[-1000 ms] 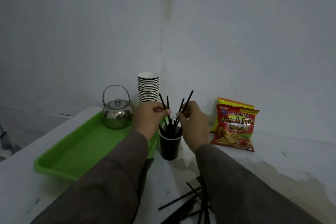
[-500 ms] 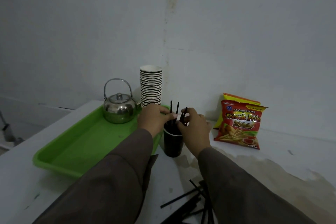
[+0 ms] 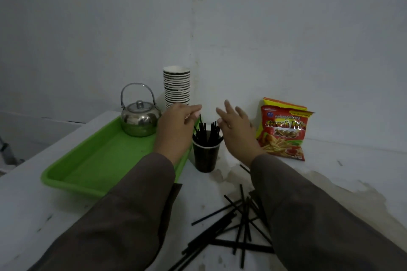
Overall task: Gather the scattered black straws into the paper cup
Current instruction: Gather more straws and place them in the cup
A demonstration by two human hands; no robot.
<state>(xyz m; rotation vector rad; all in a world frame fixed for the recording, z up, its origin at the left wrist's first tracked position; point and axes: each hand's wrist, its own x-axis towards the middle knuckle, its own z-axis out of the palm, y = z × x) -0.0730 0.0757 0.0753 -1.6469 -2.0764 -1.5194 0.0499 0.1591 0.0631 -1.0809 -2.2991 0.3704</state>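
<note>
Hovering either side of the paper cup, both hands are empty. Left hand: fingers loosely curled, tips just above the cup's left rim, nothing held. Right hand: fingers spread wide, palm toward the cup, just beside its right rim, nothing held.

Cup stands upright on the white table, between the green tray and the snack bag. A bundle of straws in the cup stands near-vertical, leaning slightly outward against the rim.

Remaining work: the scattered straws lie flat in a crossed pile on the table, toward the body from the cup and under the right forearm — well apart from both hands. Part of the pile is hidden by the right sleeve, so no count is possible.

Relation that matters for the next pick: the pile lies behind and below both hands, on the right-arm side. Long axes are mixed; several straws run diagonally, lower-left to upper-right, with others crossing them and one thick piece nearly crosswise at the bottom. Judgement: the right hand is nearer and must draw back toward the body, then pinch across a straw's length. The left hand is placed to steady the cup.

Risk — a light, top-heavy cup could tip if bumped.
</note>
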